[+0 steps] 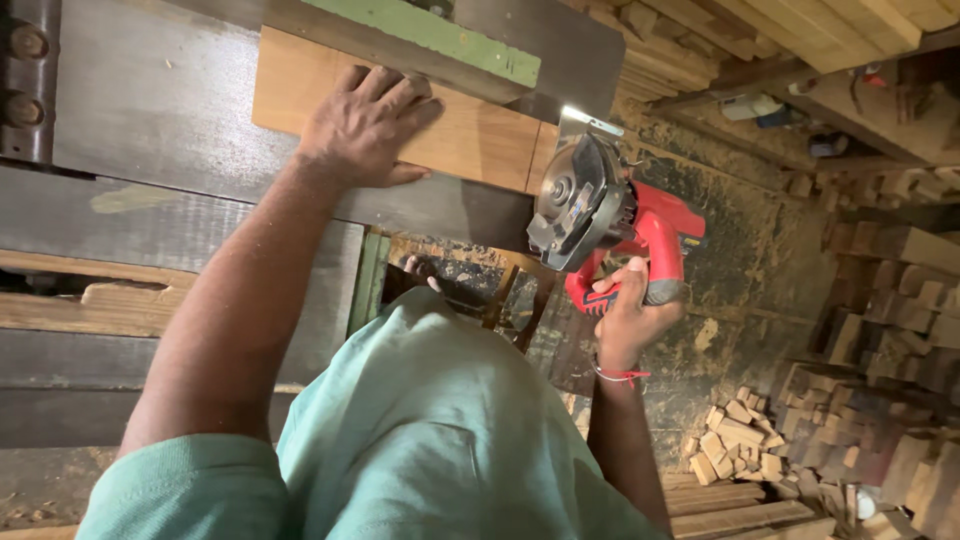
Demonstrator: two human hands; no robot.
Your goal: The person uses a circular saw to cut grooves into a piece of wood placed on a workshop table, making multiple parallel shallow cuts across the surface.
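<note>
- The left hand (365, 125) lies flat, fingers spread, pressing on a light wooden board (470, 135); it grips nothing.
- The board rests on a dark plank workbench (150, 110); its far long edge tucks under a green-painted batten (430, 35), and its right end sits at the workbench's right edge.
- The right hand (630, 315) is clenched around the red handle of a circular saw (600, 215), just right of the board's right end.
- The saw's round guard and blade meet the board's end edge, with the body hanging clear of the workbench over open floor.
- Right of the board, the dusty floor (750, 250) leaves free room around the saw.
- Further right of the board, stacked timber (900, 300) and a heap of small offcut blocks (740, 440) close that room off.
- No bins or boxes can be made out near the board.
- Nearer the person than the board, a green shirt (440, 430) hides the gap below the workbench.
</note>
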